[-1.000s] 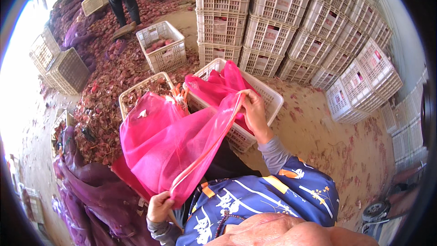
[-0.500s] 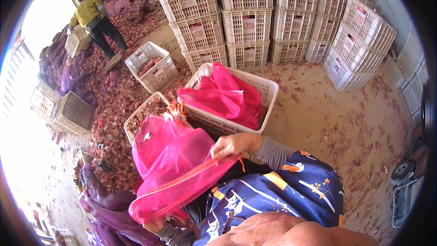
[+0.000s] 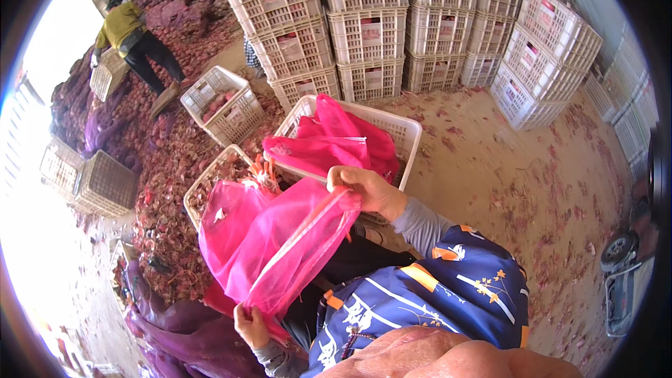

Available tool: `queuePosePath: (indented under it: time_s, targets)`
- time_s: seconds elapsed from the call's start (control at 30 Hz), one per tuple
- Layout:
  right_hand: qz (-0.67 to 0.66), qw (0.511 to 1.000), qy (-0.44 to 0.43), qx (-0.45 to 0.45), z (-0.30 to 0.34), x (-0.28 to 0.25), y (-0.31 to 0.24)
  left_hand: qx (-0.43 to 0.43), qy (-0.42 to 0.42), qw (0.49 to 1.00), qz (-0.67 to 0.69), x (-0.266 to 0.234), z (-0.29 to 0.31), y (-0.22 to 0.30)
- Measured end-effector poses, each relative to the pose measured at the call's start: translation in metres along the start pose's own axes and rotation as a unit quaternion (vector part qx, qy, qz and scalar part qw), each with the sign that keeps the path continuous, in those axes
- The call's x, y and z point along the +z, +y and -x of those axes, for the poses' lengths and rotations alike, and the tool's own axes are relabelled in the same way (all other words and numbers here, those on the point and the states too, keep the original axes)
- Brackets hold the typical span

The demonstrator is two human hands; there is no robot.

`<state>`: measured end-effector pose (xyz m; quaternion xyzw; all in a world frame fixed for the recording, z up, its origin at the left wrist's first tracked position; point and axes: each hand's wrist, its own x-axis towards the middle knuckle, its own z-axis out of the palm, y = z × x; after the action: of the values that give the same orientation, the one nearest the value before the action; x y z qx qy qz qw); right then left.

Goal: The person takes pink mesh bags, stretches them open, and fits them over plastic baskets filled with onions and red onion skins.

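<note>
A pink mesh bag (image 3: 276, 238) hangs spread between my two hands, its orange-and-white edged mouth stretched taut from one to the other. My right hand (image 3: 367, 190) is closed on the far end of that edge, by the near corner of a white plastic crate (image 3: 414, 150). Lower left, my left hand (image 3: 250, 327) pinches the near end, beside a heap of purple mesh sacking (image 3: 189, 336). More folded pink mesh bags (image 3: 343, 141) lie inside the white crate. Under the far side of the bag I hold, a second crate (image 3: 196, 199) is partly hidden, with orange-white ties next to it.
Tall stacks of filled crates (image 3: 367, 35) stand ahead, with a shorter stack (image 3: 539, 63) to the right. A crate of red onions (image 3: 222, 101) sits on the skin-littered ground. Far left, a co-worker (image 3: 136, 42) bends over a crate by the onion pile (image 3: 182, 7). A wheel (image 3: 619, 252) shows at right.
My left hand has come out from beneath the bag's edge and risen into view. My right hand has moved up and away. The edge between them now runs more steeply.
</note>
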<state>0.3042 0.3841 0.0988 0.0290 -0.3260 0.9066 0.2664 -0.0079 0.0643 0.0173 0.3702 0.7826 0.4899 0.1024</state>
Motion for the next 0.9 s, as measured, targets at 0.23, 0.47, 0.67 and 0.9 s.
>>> queuePosePath:
  time_s: [0.23, 0.47, 0.67, 0.9]
  targets:
    - [0.431, 0.89, -0.038, 0.146, 0.0, 0.022, 0.0, -0.087, 0.175, 0.964, 0.179, -0.01, -0.008, -0.041]
    - [0.626, 0.776, -0.016, 0.069, -0.003, -0.005, 0.023, -0.15, 0.095, 0.765, 0.62, -0.033, -0.004, -0.068]
    - [-0.05, 0.99, 0.128, -0.04, -0.025, -0.009, 0.012, -0.045, -0.256, 0.88, 0.397, -0.025, 0.025, -0.007]
    - [0.272, 0.954, 0.044, 0.115, -0.004, 0.001, 0.024, -0.024, -0.026, 0.652, 0.757, -0.015, 0.016, 0.011]
